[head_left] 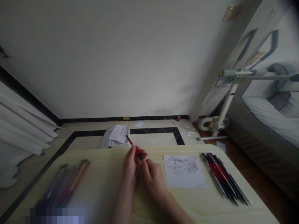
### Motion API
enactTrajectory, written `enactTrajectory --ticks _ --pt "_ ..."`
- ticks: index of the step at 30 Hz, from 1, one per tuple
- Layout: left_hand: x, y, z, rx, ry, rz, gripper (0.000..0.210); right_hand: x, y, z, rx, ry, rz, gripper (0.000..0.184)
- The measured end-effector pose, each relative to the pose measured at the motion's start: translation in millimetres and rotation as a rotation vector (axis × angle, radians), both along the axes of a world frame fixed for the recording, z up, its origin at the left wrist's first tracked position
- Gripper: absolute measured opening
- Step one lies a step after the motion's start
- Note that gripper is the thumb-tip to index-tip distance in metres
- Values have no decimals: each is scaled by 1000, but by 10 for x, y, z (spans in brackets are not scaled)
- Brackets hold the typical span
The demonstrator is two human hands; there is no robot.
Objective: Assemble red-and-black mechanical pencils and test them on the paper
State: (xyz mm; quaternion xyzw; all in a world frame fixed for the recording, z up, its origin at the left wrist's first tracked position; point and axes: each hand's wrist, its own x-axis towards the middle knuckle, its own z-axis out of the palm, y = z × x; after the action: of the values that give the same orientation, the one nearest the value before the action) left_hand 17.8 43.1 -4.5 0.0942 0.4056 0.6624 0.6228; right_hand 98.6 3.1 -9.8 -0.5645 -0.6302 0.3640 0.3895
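Note:
A red and black pen (130,141) is held above the middle of the table, tilted with its far end up and to the left. My left hand (130,163) is closed around its middle. At the near, black end, my right hand (154,177) pinches with thumb and fingers; the very tip is hidden there. To the right of my hands lies a white sheet of paper (184,174) covered in dark and reddish scribbles. Beyond the sheet, several red, black and grey pens (220,175) lie side by side. Another bunch of pens (65,183), blurred, lies on the left.
The light wooden table (100,174) has rounded corners. Past its far edge, a box with papers (118,133) sits on the tiled floor. A white curtain (21,124) hangs at left. At right stand a white exercise machine (225,109) and a grey sofa (252,130).

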Motion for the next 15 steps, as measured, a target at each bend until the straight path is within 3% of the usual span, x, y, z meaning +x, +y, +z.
enactTrajectory --ticks 15 --pt "14 -41 9 -39 -39 -117 24 15 -11 33 14 103 42 34"
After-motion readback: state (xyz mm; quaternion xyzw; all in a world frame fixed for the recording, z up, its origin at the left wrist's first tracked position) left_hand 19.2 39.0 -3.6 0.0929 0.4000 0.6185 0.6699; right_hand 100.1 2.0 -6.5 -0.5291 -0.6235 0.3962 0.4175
